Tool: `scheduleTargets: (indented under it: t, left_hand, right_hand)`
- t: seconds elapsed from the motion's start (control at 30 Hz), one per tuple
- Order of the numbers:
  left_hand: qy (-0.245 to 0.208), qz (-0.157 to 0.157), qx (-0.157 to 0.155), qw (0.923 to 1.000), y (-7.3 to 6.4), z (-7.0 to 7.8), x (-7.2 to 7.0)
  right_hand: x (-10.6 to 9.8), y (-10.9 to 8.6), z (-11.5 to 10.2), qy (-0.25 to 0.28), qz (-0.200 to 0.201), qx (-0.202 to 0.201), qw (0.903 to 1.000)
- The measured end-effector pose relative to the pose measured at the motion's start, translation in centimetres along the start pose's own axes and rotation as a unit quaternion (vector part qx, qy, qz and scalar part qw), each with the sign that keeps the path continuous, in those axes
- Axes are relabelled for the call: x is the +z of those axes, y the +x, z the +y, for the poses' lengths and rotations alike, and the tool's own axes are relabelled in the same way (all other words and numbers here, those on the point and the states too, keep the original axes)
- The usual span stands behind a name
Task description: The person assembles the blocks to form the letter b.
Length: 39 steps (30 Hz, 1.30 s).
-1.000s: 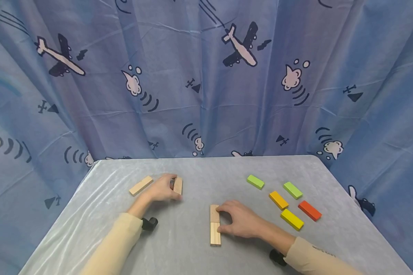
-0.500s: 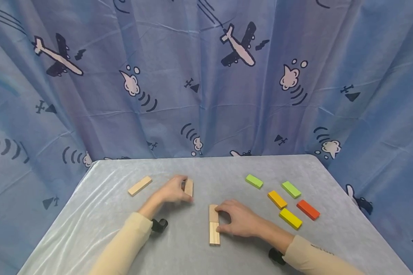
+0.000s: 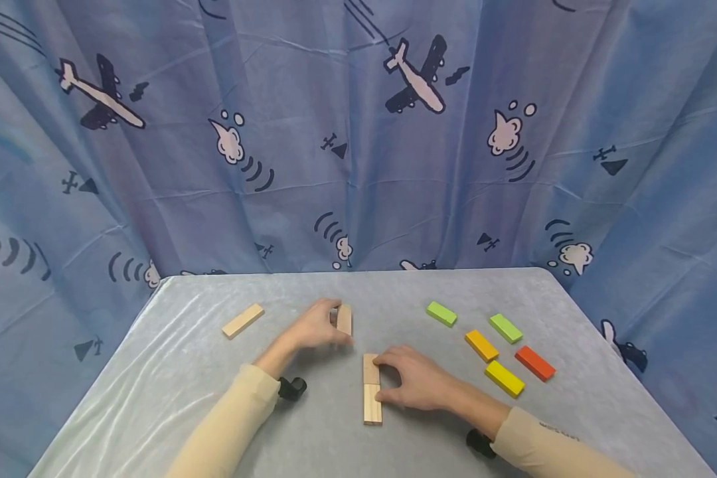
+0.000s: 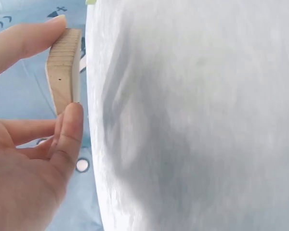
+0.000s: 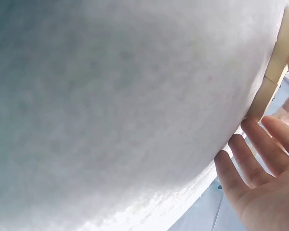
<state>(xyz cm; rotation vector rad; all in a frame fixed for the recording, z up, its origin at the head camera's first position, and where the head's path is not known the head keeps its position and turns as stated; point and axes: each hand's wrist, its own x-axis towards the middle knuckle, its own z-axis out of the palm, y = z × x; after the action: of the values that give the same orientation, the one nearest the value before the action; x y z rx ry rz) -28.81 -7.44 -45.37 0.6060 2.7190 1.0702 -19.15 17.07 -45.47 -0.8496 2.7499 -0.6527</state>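
My left hand (image 3: 318, 325) pinches a plain wooden block (image 3: 344, 320) by its two ends, thumb on one and fingertips on the other. In the left wrist view the block (image 4: 62, 72) appears raised off the cloth. At the middle of the table, two plain wooden blocks, a far one (image 3: 371, 369) and a near one (image 3: 372, 405), lie end to end in a straight row. My right hand (image 3: 418, 380) rests at the row's right side, thumb and index fingertip touching it; its other fingers (image 5: 233, 178) are extended in the right wrist view.
A loose wooden block (image 3: 243, 321) lies at the left. To the right are two green blocks, one farther left (image 3: 441, 314) and one farther right (image 3: 505, 328), plus orange (image 3: 481, 345), yellow (image 3: 504, 379) and red (image 3: 535, 363) blocks. A patterned curtain (image 3: 358, 133) hangs behind the cloth-covered table (image 3: 311, 438).
My left hand has carried its wooden block rightward, closer to the two-block row. My right hand has stayed beside the row.
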Motion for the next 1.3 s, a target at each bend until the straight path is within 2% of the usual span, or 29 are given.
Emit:
scheduleTargets:
  t: [0.27, 0.43, 0.6, 0.87, 1.07, 1.3]
  left_hand:
    - [-0.017, 0.005, 0.008, 0.9998, 0.9, 0.9, 1.1]
    - [-0.033, -0.006, 0.021, 0.9992, 1.5, 1.3, 1.8]
    - [-0.023, -0.027, 0.028, 0.999, 1.8, 1.6, 2.6]
    - [-0.011, -0.031, 0.054, 0.998, 2.0, 2.1, 3.4]
    - [0.039, -0.031, 0.042, 0.9979, 1.6, 2.5, 3.9]
    - [0.034, -0.036, 0.035, 0.9982, 1.5, 2.6, 3.6]
  right_hand:
    - [-0.1, 0.0, -0.1, 0.001, -0.006, 0.006, 1.0]
    - [-0.2, 0.0, -0.1, -0.001, -0.003, 0.005, 1.0]
    - [-0.1, -0.1, -0.2, -0.01, 0.01, -0.007, 0.9999]
    - [-0.1, 0.0, -0.2, -0.013, 0.015, -0.014, 0.9997]
    - [0.0, 0.0, -0.2, -0.013, 0.012, -0.012, 0.9998]
    - [0.0, 0.0, -0.1, -0.013, 0.01, -0.013, 0.9998]
